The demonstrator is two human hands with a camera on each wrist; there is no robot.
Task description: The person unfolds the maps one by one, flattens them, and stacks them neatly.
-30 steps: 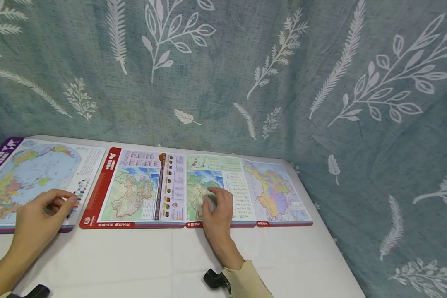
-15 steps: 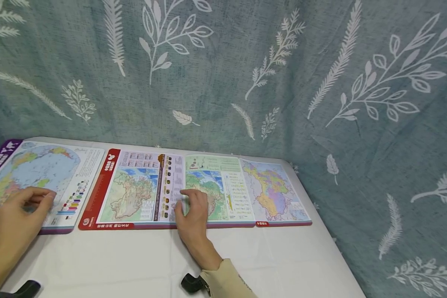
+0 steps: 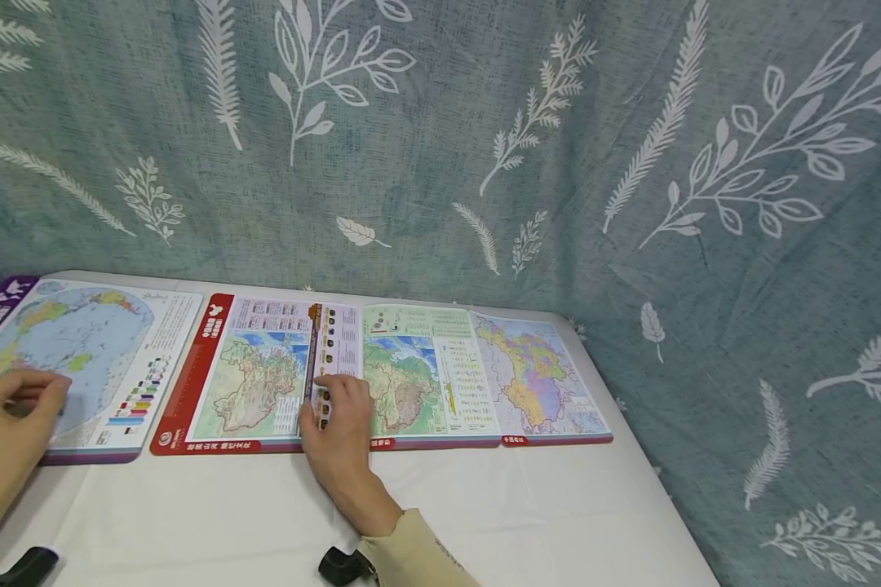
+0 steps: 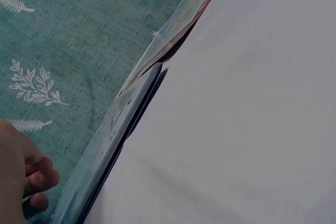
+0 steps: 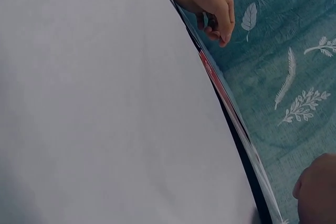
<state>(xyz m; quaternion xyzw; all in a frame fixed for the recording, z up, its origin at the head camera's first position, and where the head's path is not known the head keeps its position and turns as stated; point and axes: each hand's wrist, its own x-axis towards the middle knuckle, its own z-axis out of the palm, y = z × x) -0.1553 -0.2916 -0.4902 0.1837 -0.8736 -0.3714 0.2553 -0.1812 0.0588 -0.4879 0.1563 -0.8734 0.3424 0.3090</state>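
Over the purple-edged world map board (image 3: 95,359) at the far left is my left hand (image 3: 11,428), its fingers loosely bent with nothing seen between them. My right hand (image 3: 341,432) is over the red-edged map board (image 3: 264,383), near the right side of its first panel. Its thumb and index finger are apart, and it holds nothing visible. Whether either hand touches a board cannot be made out. In the left wrist view, the left hand (image 4: 23,177) is beside the boards' edge. Both the left hand (image 5: 207,6) and part of the right hand (image 5: 320,190) show in the right wrist view.
A green-topped map panel (image 3: 404,375) and a colourful map panel (image 3: 539,379) continue the row rightward. They all lie on a white-covered table (image 3: 543,514). Behind and to the right hangs a teal leaf-print curtain (image 3: 426,163).
Both hands have moved left: the right one from the green-topped panel to the first panel, the left one further across the world map. The boards have kept their places.
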